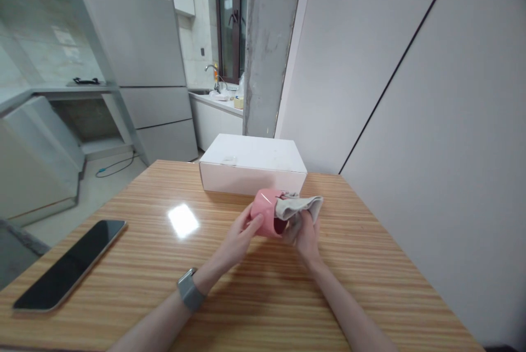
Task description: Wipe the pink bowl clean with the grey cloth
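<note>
My left hand (243, 234) grips a glossy pink mug (265, 210) from its left side, its thumb near the bottom edge. The mug lies tilted above the table, its mouth turned to the right. My right hand (306, 237) is closed round a light grey cloth (299, 206). Part of the cloth is tucked at the mug's mouth, and a folded end sticks out to the right. How far the cloth reaches inside the mug is hidden, as are most of my right fingertips.
A white box (252, 168) stands at the table's far edge, just behind the mug. A black-screened phone (72, 267) lies on the wooden table (148, 286) at the left. A white wall (394, 138) borders the right side; a fridge (139, 39) stands beyond.
</note>
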`<action>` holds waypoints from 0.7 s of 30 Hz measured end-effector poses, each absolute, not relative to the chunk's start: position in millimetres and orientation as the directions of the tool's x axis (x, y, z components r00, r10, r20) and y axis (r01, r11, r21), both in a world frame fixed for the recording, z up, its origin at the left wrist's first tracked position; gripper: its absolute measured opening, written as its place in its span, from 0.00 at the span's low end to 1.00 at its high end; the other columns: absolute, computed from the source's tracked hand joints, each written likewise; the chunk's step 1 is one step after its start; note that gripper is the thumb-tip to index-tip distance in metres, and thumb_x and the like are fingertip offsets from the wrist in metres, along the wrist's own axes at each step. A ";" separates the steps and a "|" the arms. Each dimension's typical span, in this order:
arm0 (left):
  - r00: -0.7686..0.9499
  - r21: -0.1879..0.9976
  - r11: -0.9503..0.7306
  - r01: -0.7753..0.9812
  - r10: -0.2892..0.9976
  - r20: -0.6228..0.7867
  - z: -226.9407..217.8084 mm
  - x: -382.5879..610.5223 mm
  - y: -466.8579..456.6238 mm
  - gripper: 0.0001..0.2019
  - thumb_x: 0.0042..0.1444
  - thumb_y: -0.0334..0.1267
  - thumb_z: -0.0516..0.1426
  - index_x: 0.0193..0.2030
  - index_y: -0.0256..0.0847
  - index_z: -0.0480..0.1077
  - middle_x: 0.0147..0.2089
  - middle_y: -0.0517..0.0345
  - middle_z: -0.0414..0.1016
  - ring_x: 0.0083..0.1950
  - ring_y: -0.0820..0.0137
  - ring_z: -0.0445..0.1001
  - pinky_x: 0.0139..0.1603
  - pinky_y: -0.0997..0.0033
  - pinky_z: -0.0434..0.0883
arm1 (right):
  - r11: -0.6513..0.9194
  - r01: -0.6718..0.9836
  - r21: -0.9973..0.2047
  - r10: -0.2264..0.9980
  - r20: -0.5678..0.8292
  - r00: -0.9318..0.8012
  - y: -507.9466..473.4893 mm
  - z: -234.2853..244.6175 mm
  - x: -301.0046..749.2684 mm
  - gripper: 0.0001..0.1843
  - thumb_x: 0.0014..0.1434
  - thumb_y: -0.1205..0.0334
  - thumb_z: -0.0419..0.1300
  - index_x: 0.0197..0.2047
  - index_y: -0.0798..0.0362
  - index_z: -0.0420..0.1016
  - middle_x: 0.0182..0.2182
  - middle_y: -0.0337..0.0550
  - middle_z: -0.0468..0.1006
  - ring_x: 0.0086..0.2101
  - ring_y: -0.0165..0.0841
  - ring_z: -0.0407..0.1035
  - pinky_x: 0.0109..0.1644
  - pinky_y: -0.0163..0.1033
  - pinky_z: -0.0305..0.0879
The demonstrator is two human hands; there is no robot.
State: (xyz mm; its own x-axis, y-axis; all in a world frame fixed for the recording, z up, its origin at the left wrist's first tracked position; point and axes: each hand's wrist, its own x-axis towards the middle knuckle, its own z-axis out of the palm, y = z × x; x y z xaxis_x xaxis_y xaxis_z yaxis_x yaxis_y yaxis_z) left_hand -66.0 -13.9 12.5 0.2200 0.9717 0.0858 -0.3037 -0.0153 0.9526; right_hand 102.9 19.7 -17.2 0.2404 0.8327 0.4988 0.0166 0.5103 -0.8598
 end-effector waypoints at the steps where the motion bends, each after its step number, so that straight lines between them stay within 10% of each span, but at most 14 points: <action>1: 0.187 0.945 0.027 -0.327 0.982 0.037 12.1 -70.3 -10.8 0.27 0.54 0.50 0.59 0.58 0.42 0.65 0.57 0.49 0.71 0.54 0.61 0.71 0.55 0.61 0.69 | 0.456 -0.098 -0.885 0.846 0.397 0.355 23.8 -14.9 107.2 0.17 0.60 0.50 0.49 0.44 0.50 0.72 0.33 0.40 0.79 0.36 0.36 0.74 0.41 0.42 0.71; 4: 0.114 0.911 0.093 -0.401 0.992 -0.051 13.1 -83.4 -2.0 0.26 0.52 0.52 0.59 0.53 0.39 0.68 0.49 0.50 0.75 0.44 0.64 0.76 0.48 0.60 0.74 | 0.330 -0.398 -0.856 0.854 0.090 0.513 37.8 -10.5 124.5 0.17 0.57 0.47 0.52 0.43 0.46 0.72 0.33 0.34 0.80 0.36 0.35 0.75 0.40 0.43 0.72; 10: 0.208 0.832 0.285 -0.476 0.956 -0.208 14.9 -89.1 4.9 0.26 0.58 0.56 0.52 0.55 0.38 0.67 0.40 0.48 0.78 0.33 0.65 0.78 0.29 0.63 0.77 | 0.103 -0.530 -0.842 0.980 -0.006 0.201 36.9 -2.2 116.4 0.23 0.56 0.39 0.52 0.38 0.49 0.76 0.32 0.43 0.82 0.34 0.41 0.76 0.40 0.51 0.73; 15: 0.436 0.772 0.504 -0.388 0.838 -0.328 13.4 -87.3 0.7 0.30 0.56 0.61 0.49 0.53 0.37 0.70 0.37 0.48 0.79 0.31 0.66 0.76 0.25 0.67 0.75 | -0.130 -0.448 -0.885 0.965 -0.008 -0.263 9.4 10.0 90.2 0.29 0.58 0.36 0.51 0.43 0.52 0.76 0.34 0.45 0.81 0.41 0.41 0.75 0.49 0.49 0.69; 21: 0.441 0.806 0.520 -0.282 0.816 -0.373 11.3 -90.0 -0.2 0.31 0.53 0.63 0.50 0.51 0.40 0.71 0.42 0.49 0.79 0.32 0.65 0.76 0.22 0.70 0.73 | -0.146 -0.347 -0.927 0.952 -0.037 -0.303 8.2 1.8 100.8 0.23 0.49 0.47 0.66 0.42 0.55 0.77 0.36 0.45 0.81 0.40 0.39 0.75 0.52 0.47 0.66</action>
